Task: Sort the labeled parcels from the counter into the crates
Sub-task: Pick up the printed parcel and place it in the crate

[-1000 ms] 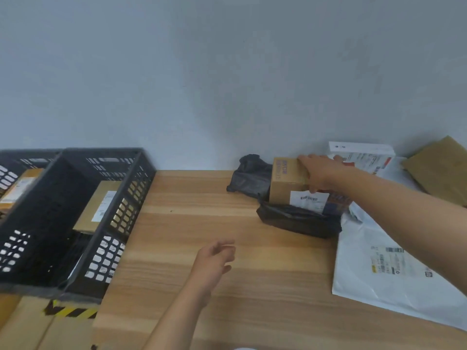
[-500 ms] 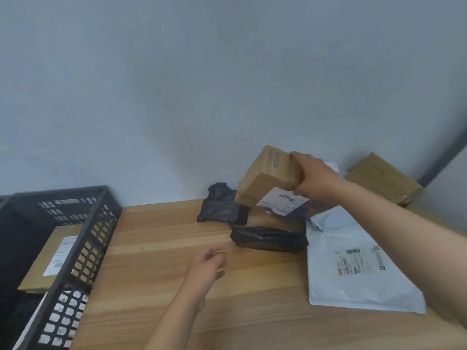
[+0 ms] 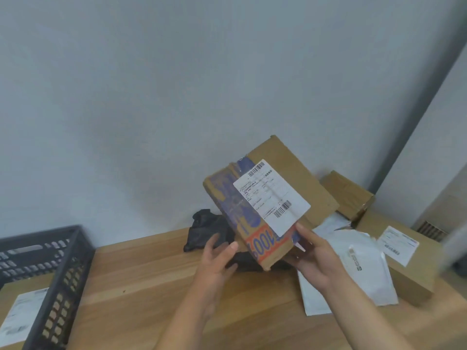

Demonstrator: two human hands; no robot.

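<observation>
The right hand (image 3: 313, 261) holds the cardboard box (image 3: 237, 210) up off the bench (image 3: 151, 274) by its lower corner. The thumb is pressed on the labelled face and the rest of the hand is wrapped under the box. The box is tilted, its top leaning toward 1 o'clock, clear of the wood. Its white shipping label (image 3: 273, 198) carries 2 barcodes, 1 at the top edge and 1 near the bottom, but the fine print between them is too small to read. The face beside the label is printed in blue, and an orange band near the low end bears large blue characters that look like "100" turned sideways.

The left hand (image 3: 214, 263) is at 8 o'clock of the box, its fingers (image 3: 228, 248) loosely spread and holding nothing. Whether the tips touch the box's edge I cannot tell.

Behind that hand lies a crumpled black bag (image 3: 204, 228). At 4 o'clock of the box are white mailers (image 3: 364, 271) with faint print. Just beyond them is a brown carton (image 3: 414, 281) with its own white label, and another carton (image 3: 348, 195) sits at the wall. At 9 o'clock stands the black crate (image 3: 63, 274) – a labelled brown parcel (image 3: 17, 306) lies inside it.
</observation>
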